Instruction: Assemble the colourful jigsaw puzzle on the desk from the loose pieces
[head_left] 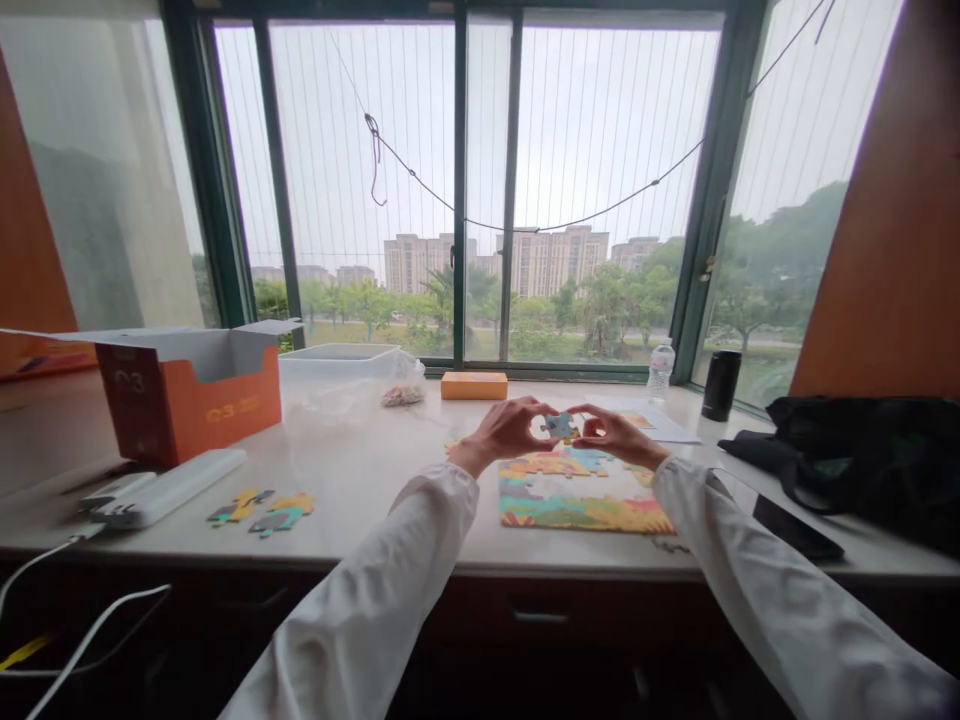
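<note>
Between my two hands, raised over the sill, is a light blue jigsaw puzzle piece (559, 426). My left hand (511, 430) pinches its left edge with thumb and forefinger. From the other side, my right hand (611, 436) grips the right edge the same way. Below them lies a partly joined jigsaw puzzle (577, 510) in green, yellow, orange and blue, with a pale gap in its middle. My forearms and hands cover part of its edges. Several loose puzzle pieces (281, 514) rest to the left, in small groups.
An open orange box (225, 410) and a white power strip (176, 488) stand at left. Behind are a clear plastic bin (341, 358), a bag of small bits (403, 394) and an orange carton (474, 386). A bottle (660, 372), black cylinder (721, 386), phone (799, 528) and black bag (870, 460) are right.
</note>
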